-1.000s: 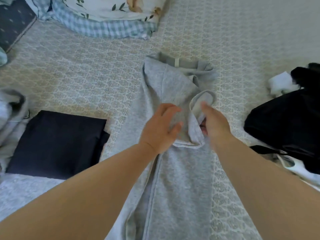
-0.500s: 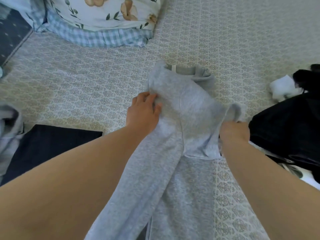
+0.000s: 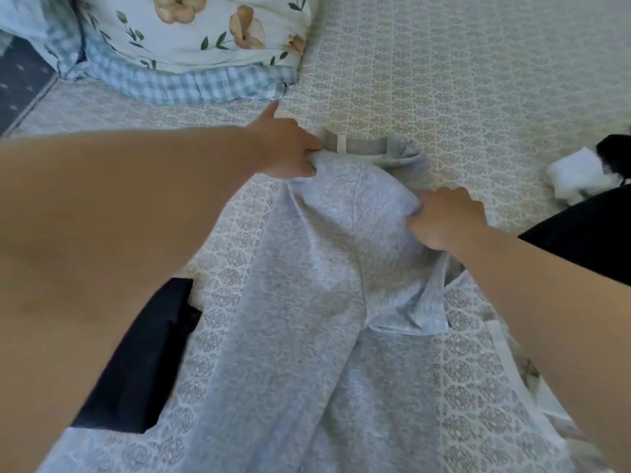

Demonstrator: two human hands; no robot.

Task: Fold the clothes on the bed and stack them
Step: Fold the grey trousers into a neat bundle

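Light grey sweatpants (image 3: pixel 307 302) lie lengthwise down the middle of the patterned bed cover (image 3: pixel 461 80), waistband at the far end. My left hand (image 3: pixel 285 150) pinches the waistband's left corner, index finger pointing away. My right hand (image 3: pixel 444 218) grips a bunched fold of grey fabric at the right hip. A folded dark navy garment (image 3: pixel 143 363) lies to the left, partly hidden under my left forearm.
A floral pillow with a checked border (image 3: pixel 191 46) sits at the far left. A black garment (image 3: pixel 587 244) and a white piece of cloth (image 3: pixel 573 175) lie at the right edge. More pale fabric shows under my right forearm.
My left hand moved up from the left hip to the waistband corner. My right hand shifted inward onto the right hip fabric. The camera has leaned forward, closer to the pillow.
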